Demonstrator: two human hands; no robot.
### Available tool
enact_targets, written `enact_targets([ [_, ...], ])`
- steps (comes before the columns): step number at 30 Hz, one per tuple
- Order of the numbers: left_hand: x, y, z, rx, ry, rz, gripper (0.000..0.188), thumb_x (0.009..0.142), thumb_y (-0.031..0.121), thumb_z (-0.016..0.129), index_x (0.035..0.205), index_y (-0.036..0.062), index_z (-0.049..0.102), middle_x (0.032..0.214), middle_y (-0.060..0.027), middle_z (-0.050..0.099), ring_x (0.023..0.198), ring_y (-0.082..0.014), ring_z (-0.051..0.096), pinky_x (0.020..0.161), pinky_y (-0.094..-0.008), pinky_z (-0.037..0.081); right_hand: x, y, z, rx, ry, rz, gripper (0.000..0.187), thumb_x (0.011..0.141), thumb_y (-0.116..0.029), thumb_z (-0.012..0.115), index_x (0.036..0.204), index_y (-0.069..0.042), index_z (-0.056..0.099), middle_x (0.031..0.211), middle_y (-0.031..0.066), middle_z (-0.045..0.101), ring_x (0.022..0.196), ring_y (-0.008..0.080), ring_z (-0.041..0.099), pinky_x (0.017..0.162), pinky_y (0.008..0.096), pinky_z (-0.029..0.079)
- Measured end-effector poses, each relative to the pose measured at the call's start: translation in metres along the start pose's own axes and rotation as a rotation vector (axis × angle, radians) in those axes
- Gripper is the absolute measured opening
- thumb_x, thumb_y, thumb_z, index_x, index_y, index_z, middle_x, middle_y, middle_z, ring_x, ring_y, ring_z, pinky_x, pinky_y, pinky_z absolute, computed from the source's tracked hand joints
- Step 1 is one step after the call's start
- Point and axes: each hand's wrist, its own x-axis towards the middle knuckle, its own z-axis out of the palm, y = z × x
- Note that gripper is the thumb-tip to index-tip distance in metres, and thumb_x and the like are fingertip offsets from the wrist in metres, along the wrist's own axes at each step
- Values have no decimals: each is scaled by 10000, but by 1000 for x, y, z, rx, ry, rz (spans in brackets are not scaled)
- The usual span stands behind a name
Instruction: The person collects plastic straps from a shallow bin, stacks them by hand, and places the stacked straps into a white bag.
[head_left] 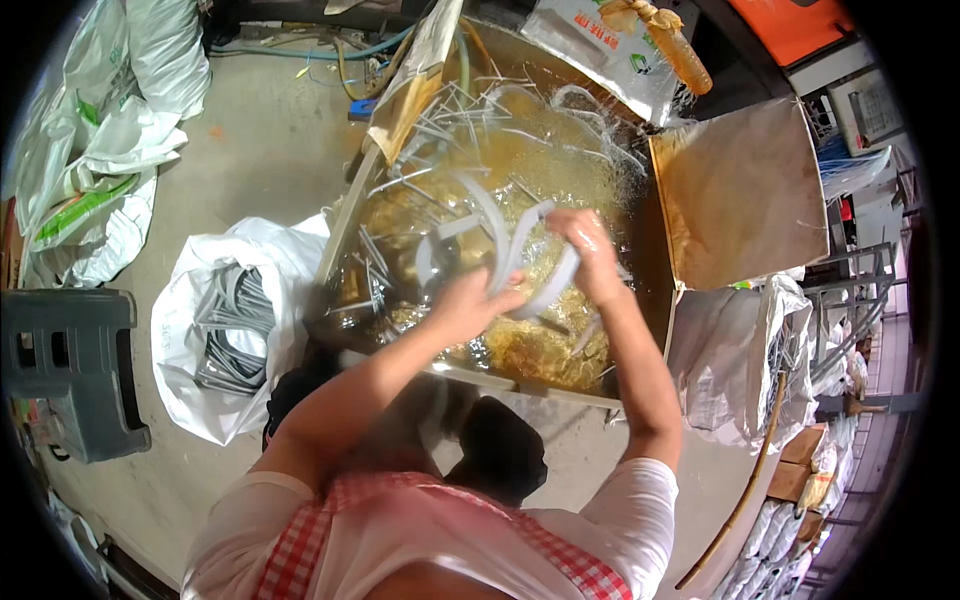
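Both my hands are over a metal tank [345, 225] of yellowish, rippling water. My left hand [474, 306] is closed round several curved, pale grey strips [494, 225], which fan upward from it and are blurred by motion. My right hand [588, 250], farther forward and to the right, has its fingers closed on part of a looped grey strip [552, 285]. Its fingertips are partly smeared, and the strips' material is unclear. More thin grey strips float or stick out of the water around the tank's far and left sides.
Left of the tank stands an open white sack [185, 330] of bundled grey strips. A dark grey plastic stool [75, 370] is at far left, below white sacks [110, 190]. A brownish board [740, 195] flanks the tank's right; a long stick [745, 485] leans near another sack [715, 370].
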Motion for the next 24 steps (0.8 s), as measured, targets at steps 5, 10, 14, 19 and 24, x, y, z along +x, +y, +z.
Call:
enact_targets([
  [5,-3,-19,2,-299,-219,136,304,789,88,655,1058,12,535,898,-34,612,804,-130,602,726,-289,499,26,-36,39,198,42,238,569,700,74,570,1223,-129,477,1187,140,494,1083,303,470,917,351,400],
  [10,-7,-15,-23,-527,-256,8,334,791,77,648,1084,-8,510,906,-60,610,859,-143,604,760,-288,501,37,-34,13,473,-350,313,704,653,70,631,1288,-145,418,1334,130,387,1240,277,361,1027,356,320],
  [14,-15,0,-35,-639,-618,5,460,787,88,647,1190,-9,447,945,-111,620,851,-185,616,779,-306,491,33,-30,20,117,-340,334,853,642,43,655,1378,-163,276,1344,125,392,1250,266,358,1044,350,291],
  [19,-17,-5,-40,-887,-788,-42,563,789,162,647,1250,-23,384,942,-131,609,817,-222,625,776,-331,491,20,-27,34,682,-612,515,744,674,-91,683,1342,-126,359,1302,151,436,1184,228,431,1009,347,313],
  [24,-24,1,-39,-1019,-991,-125,525,870,263,558,1256,-34,362,1116,-192,552,948,-251,602,802,-324,496,24,-38,32,784,-374,361,800,665,-216,727,1348,-100,326,1330,137,409,1252,260,352,1056,373,241],
])
